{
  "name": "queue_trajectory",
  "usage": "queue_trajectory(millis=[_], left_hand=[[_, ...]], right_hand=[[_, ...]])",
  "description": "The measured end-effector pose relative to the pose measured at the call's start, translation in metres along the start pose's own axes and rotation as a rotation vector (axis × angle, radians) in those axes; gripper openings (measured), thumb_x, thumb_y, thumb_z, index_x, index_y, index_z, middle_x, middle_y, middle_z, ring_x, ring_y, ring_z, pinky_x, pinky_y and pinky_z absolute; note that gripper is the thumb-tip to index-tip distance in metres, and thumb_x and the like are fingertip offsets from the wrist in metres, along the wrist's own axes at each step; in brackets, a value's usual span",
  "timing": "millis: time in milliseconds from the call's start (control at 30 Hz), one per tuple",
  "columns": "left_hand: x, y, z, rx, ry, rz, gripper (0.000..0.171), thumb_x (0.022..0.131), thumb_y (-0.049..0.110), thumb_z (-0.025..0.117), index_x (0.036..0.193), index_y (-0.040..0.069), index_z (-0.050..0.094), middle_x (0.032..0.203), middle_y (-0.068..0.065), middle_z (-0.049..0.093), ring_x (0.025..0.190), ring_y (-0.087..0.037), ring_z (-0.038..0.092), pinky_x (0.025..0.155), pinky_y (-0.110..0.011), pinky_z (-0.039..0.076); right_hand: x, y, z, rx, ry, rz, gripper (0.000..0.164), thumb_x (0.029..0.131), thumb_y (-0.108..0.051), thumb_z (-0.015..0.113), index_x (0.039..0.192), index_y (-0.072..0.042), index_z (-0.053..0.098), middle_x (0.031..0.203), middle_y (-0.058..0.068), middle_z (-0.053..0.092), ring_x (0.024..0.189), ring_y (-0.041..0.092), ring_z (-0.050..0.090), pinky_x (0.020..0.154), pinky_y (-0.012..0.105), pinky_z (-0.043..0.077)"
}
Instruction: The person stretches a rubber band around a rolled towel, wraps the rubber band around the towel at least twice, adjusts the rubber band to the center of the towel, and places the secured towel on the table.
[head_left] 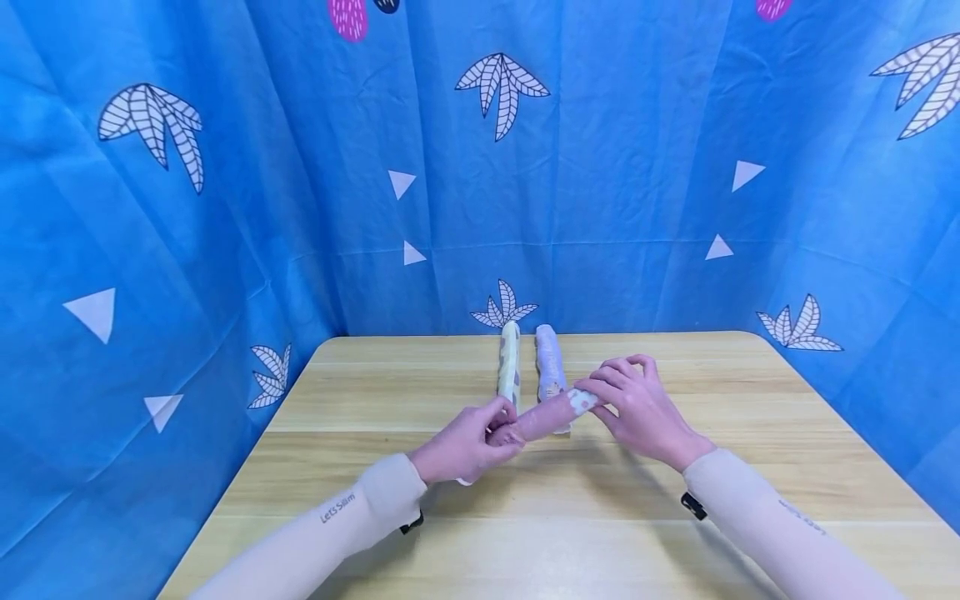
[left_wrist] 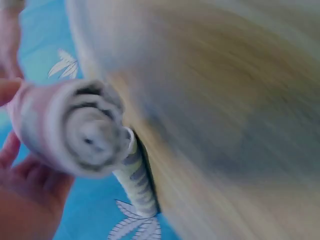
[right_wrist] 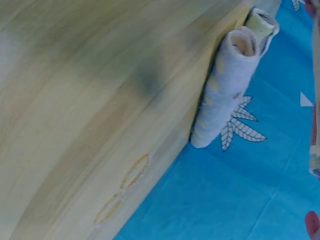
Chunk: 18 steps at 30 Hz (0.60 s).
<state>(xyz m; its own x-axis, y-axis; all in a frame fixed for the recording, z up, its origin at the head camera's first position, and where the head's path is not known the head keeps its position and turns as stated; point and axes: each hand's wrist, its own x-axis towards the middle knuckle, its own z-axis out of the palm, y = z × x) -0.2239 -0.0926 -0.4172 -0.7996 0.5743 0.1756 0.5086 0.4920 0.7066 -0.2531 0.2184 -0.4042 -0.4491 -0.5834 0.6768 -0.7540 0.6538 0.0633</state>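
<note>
A rolled-up pink cloth [head_left: 543,419] with a pale, flower-patterned patch is held slantwise above the table between both hands. My left hand [head_left: 476,437] grips its lower, nearer end, and its spiral end faces the left wrist view. Fingers and thumb of my right hand [head_left: 641,408] pinch the higher, right end. Behind it lie a light green rolled cloth [head_left: 509,362] with dark spots and a lavender rolled cloth [head_left: 550,358], side by side. Their near ends are partly hidden by the pink roll and the left hand in the head view.
The rolls are over a light wooden table [head_left: 375,375] with rounded back corners. A blue curtain [head_left: 615,167] with leaf and triangle prints hangs around the back and sides. In the right wrist view a yellow looped outline [right_wrist: 122,187] shows on the tabletop.
</note>
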Motion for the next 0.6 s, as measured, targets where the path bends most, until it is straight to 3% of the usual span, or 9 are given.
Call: queue_trajectory(millis=[133, 200, 400, 600], left_hand=[[-0.003, 0.003, 0.009, 0.388, 0.104, 0.124, 0.039, 0.088, 0.027, 0.079, 0.121, 0.025, 0.059, 0.097, 0.009, 0.066, 0.082, -0.005, 0.061, 0.073, -0.021, 0.053], [-0.005, 0.004, 0.011, 0.507, 0.148, 0.191, 0.040, 0.088, 0.025, 0.078, 0.124, 0.023, 0.061, 0.102, 0.007, 0.070, 0.087, -0.006, 0.066, 0.077, -0.022, 0.055], [-0.003, 0.002, 0.013, 0.624, 0.178, 0.331, 0.031, 0.088, 0.011, 0.074, 0.118, 0.018, 0.066, 0.105, 0.002, 0.073, 0.090, -0.010, 0.069, 0.080, -0.020, 0.056], [-0.004, -0.006, 0.013, 0.678, 0.165, 0.335, 0.032, 0.089, 0.013, 0.073, 0.120, 0.016, 0.067, 0.100, -0.001, 0.069, 0.084, -0.009, 0.064, 0.075, -0.019, 0.056]], right_hand=[[0.003, -0.002, -0.002, 0.011, -0.014, 0.025, 0.035, 0.077, -0.012, 0.084, 0.111, -0.016, 0.075, 0.102, 0.000, 0.073, 0.102, 0.023, 0.059, 0.096, 0.057, 0.031], [0.004, -0.003, -0.003, 0.010, -0.017, 0.038, 0.033, 0.078, -0.012, 0.083, 0.109, -0.016, 0.075, 0.101, 0.000, 0.074, 0.101, 0.022, 0.059, 0.096, 0.057, 0.032], [0.007, -0.004, -0.008, -0.008, -0.015, 0.043, 0.029, 0.079, -0.014, 0.082, 0.107, -0.018, 0.076, 0.097, -0.002, 0.074, 0.097, 0.020, 0.061, 0.097, 0.058, 0.032], [0.011, -0.008, -0.008, -0.006, -0.052, 0.046, 0.028, 0.080, -0.015, 0.082, 0.106, -0.019, 0.076, 0.095, -0.004, 0.074, 0.095, 0.017, 0.059, 0.099, 0.060, 0.031]])
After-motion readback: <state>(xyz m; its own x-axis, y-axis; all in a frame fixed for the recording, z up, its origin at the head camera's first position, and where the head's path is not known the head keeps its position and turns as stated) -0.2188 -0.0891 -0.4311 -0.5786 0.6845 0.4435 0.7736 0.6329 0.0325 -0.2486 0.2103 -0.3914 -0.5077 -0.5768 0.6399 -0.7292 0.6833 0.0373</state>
